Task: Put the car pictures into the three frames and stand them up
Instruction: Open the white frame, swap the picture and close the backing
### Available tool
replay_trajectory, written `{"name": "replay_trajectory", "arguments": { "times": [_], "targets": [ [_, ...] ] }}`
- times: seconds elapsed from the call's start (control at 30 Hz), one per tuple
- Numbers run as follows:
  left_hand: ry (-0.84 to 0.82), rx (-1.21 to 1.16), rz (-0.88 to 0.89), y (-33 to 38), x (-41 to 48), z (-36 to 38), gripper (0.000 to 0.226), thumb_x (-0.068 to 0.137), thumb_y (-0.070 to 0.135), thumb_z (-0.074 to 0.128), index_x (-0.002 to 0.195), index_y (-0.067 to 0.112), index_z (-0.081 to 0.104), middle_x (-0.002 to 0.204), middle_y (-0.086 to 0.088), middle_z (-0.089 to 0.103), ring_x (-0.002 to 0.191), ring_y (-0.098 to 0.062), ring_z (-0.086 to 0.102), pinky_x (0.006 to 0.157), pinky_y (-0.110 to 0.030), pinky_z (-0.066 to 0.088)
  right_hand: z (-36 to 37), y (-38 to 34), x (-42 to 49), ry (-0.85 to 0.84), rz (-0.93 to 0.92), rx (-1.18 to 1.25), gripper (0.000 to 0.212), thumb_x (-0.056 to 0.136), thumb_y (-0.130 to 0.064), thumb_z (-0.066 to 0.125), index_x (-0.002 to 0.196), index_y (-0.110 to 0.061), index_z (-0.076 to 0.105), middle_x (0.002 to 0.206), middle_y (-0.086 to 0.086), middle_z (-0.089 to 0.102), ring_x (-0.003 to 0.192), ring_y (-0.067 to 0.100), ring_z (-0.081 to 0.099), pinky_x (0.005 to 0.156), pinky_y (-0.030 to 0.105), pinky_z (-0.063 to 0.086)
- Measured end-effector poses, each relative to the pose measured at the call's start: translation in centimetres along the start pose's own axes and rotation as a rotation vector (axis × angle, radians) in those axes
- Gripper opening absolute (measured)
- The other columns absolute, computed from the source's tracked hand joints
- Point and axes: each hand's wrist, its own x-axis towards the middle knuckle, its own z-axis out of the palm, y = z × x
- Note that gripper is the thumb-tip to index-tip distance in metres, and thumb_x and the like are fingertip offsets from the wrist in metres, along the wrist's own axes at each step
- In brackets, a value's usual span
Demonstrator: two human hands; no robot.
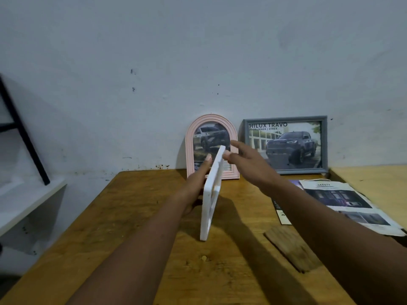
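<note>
The white frame (211, 194) stands on edge on the wooden table (132, 216), tilted and seen almost edge-on, so whether a picture is already in it cannot be told. The left hand (198, 183) grasps it from the left side, thumb near the top, while the right hand (242, 160) is spread open at the frame's top corner, fingertips touching or just off it. Beyond the white frame, against the wall, the pink arched frame (212, 147) and the grey frame (285, 145) already stand with car pictures inside. The risk is plain: the white frame balances on a narrow lower corner, and if the left hand lets go before it has support, it could fall flat or slide forward into the pink frame and knock it over. To the right of the white frame lie a car brochure (343, 203) and a piece of wood (290, 249), crowding that side.
</note>
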Motion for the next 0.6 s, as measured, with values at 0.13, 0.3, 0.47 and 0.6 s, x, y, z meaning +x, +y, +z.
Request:
{"name": "replay_trajectory", "arguments": {
  "times": [0.13, 0.3, 0.47, 0.6],
  "targets": [
    [0.085, 0.03, -0.032, 0.7, -1.5, -3.9, 0.086, 0.066, 0.084, 0.066, 0.127, 0.024, 0.063, 0.114, -0.009, 0.071, 0.104, -0.031, 0.067, 0.092, -0.047, 0.058, 3.8, 0.2, -0.7, -0.06, -0.041, -0.011, 0.054, 0.104, -0.039, 0.044, 0.154, -0.032, 0.025, 0.156, -0.003, 0.038, 0.132, 0.015, 0.044, 0.097, 0.032, 0.033],
    [0.068, -0.25, -0.04, -0.8, -2.7, -6.7, 0.052, 0.091, 0.042, 0.073, 0.13, 0.009, 0.061, 0.117, -0.022, 0.071, 0.109, -0.04, 0.069, 0.089, -0.056, 0.059, 6.7, 3.9, -1.9, -0.007, 0.076, -0.101, 0.057, 0.104, -0.043, 0.042, 0.154, -0.029, 0.02, 0.149, 0.009, 0.047, 0.126, 0.026, 0.053, 0.092, 0.039, 0.049],
    [0.031, -0.318, -0.073, -2.9, -3.6, -7.2, 0.025, 0.105, 0.02, 0.053, 0.126, 0.007, 0.058, 0.115, -0.024, 0.072, 0.106, -0.037, 0.072, 0.085, -0.052, 0.061, 6.4, 7.9, -3.7, 0.019, 0.16, -0.331, 0.055, 0.102, -0.04, 0.045, 0.151, -0.022, 0.026, 0.139, 0.009, 0.055, 0.121, 0.028, 0.056, 0.094, 0.049, 0.051],
    [0.133, -0.11, -0.122, -6.3, -2.5, -5.5, 0.026, 0.107, 0.021, 0.048, 0.123, 0.006, 0.062, 0.105, -0.015, 0.077, 0.099, -0.029, 0.075, 0.09, -0.05, 0.06, 5.8, 9.6, -4.5, 0.033, 0.105, -0.528, 0.044, 0.102, -0.043, 0.04, 0.142, -0.024, 0.034, 0.126, 0.006, 0.061, 0.109, 0.025, 0.058, 0.092, 0.047, 0.048]
  ]
}}
